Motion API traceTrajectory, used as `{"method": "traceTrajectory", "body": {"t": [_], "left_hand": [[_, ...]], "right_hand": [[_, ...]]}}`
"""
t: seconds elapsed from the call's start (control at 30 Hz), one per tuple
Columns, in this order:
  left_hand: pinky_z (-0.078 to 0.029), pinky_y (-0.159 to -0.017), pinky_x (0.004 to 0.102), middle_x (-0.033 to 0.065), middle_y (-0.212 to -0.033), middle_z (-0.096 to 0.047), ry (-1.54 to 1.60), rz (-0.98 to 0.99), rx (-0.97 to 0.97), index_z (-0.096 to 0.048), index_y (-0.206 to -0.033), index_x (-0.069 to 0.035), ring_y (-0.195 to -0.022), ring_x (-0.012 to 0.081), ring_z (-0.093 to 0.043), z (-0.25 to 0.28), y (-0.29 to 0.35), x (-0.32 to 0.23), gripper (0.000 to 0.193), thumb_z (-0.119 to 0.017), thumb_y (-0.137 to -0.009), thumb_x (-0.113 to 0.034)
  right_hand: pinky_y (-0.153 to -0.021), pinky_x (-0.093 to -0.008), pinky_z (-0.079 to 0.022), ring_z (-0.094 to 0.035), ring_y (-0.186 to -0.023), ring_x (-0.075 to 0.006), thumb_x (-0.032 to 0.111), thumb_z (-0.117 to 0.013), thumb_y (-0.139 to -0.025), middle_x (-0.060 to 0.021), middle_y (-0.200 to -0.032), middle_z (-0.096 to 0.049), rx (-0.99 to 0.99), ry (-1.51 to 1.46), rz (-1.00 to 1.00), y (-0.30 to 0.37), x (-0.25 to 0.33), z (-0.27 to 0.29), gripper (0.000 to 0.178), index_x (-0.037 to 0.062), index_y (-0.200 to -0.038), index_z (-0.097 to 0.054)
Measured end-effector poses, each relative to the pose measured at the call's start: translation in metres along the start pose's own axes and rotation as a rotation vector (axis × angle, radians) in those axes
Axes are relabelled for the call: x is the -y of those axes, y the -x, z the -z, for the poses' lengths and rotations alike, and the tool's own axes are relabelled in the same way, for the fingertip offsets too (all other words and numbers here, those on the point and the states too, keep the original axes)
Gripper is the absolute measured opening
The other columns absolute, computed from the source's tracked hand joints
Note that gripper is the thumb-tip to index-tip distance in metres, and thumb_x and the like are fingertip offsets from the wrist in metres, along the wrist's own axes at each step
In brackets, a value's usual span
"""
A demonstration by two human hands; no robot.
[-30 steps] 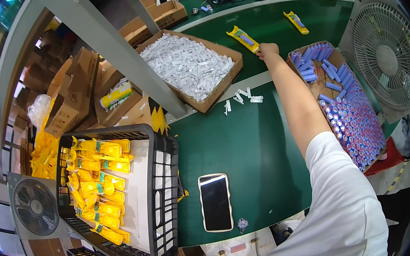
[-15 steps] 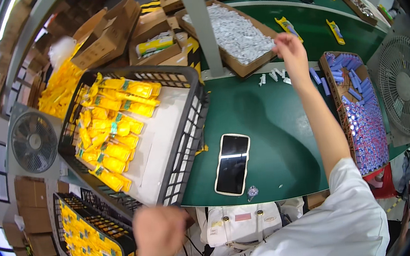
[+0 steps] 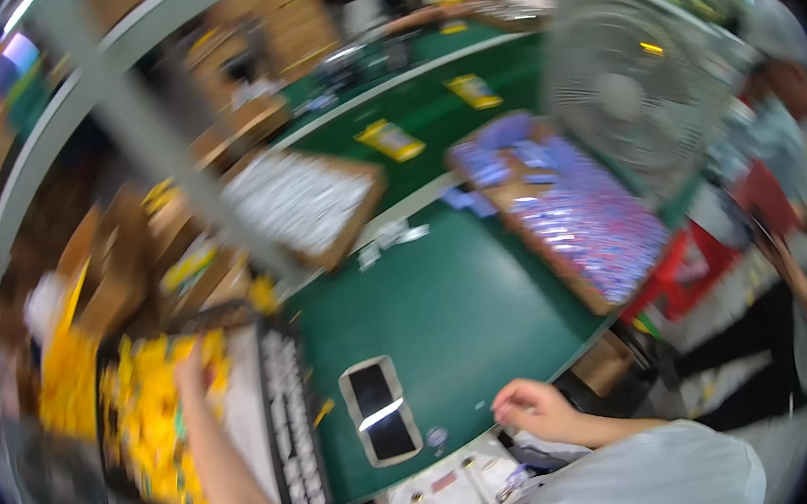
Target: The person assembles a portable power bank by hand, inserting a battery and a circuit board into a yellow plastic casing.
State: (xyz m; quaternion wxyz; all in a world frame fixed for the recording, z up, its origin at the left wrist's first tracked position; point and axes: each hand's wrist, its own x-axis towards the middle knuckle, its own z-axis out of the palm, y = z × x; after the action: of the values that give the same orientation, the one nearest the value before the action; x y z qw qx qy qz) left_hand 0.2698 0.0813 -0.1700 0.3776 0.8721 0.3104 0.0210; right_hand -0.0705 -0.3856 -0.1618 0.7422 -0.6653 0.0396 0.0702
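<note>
My left hand [image 3: 192,371] reaches into the black plastic basket [image 3: 294,431] at the left, over a heap of yellow packets [image 3: 144,407]; motion blur hides its fingers. Above the front edge of the green table [image 3: 430,318] is my right hand [image 3: 543,412], its fingers drawn together in a loose pinch. Whatever they may hold is too small or blurred to make out. On the table between the hands lies a phone [image 3: 381,412] in a pale case, a small round trinket [image 3: 437,436] beside it.
Farther back stand a carton of small white pieces [image 3: 300,204] and a carton of purple cylindrical battery cells [image 3: 586,213]. Loose white pieces [image 3: 393,241] lie near them. A large fan [image 3: 618,92] is behind the cells. Another person [image 3: 793,122] stands at the right. A white bag [image 3: 458,492] hangs before me.
The view has swung right. My right hand has come back from the carton of white pieces to the table's front edge. My left hand has moved from beside the basket to over the yellow packets.
</note>
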Motion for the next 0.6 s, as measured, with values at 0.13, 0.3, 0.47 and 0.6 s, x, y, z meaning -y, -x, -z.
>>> {"method": "traceTrajectory", "body": {"t": [0.13,0.3,0.47,0.6], "left_hand": [[-0.038,-0.032,0.0288,0.005,-0.052,-0.049,0.516,0.113,0.116,-0.054,-0.075,-0.012,-0.037,0.0178,-0.047,0.023,-0.066,0.063,0.041,-0.065,-0.071,-0.051],[-0.045,-0.047,0.0332,0.0082,-0.078,-0.055,0.172,0.091,-0.087,-0.051,-0.098,-0.005,-0.057,0.0202,-0.056,0.03,-0.005,-0.003,0.054,-0.055,-0.077,-0.055],[-0.047,-0.054,0.0363,0.011,-0.086,-0.056,-0.366,-0.179,-0.345,-0.051,-0.099,-0.005,-0.068,0.0237,-0.058,0.114,0.025,0.014,0.043,-0.05,-0.08,-0.044],[-0.046,-0.051,0.0387,0.0141,-0.083,-0.056,-0.764,-0.559,-0.701,-0.054,-0.091,-0.006,-0.067,0.0287,-0.056,0.165,0.085,0.006,0.021,-0.047,-0.083,-0.024]], "right_hand": [[-0.067,-0.0228,-0.046,-0.056,-0.076,-0.0083,0.009,-0.051,-0.087,-0.0028,-0.08,-0.058,0.018,-0.018,0.021,0.013,-0.012,-0.002,0.012,0.0026,-0.097,-0.054],[-0.064,-0.0234,-0.043,-0.053,-0.072,-0.0084,0.008,-0.05,-0.085,-0.0021,-0.077,-0.057,0.065,0.021,0.087,0.012,-0.01,-0.014,0.011,0.0027,-0.095,-0.052],[-0.058,-0.0248,-0.04,-0.049,-0.064,-0.0088,0.006,-0.05,-0.083,-0.0019,-0.071,-0.054,0.224,0.037,0.131,-0.014,-0.011,-0.037,0.008,0.0023,-0.091,-0.051],[-0.056,-0.0265,-0.04,-0.049,-0.061,-0.0117,0.004,-0.048,-0.082,-0.003,-0.069,-0.053,0.307,-0.006,0.197,-0.026,-0.007,-0.049,0.007,0.0014,-0.088,-0.05]]}}
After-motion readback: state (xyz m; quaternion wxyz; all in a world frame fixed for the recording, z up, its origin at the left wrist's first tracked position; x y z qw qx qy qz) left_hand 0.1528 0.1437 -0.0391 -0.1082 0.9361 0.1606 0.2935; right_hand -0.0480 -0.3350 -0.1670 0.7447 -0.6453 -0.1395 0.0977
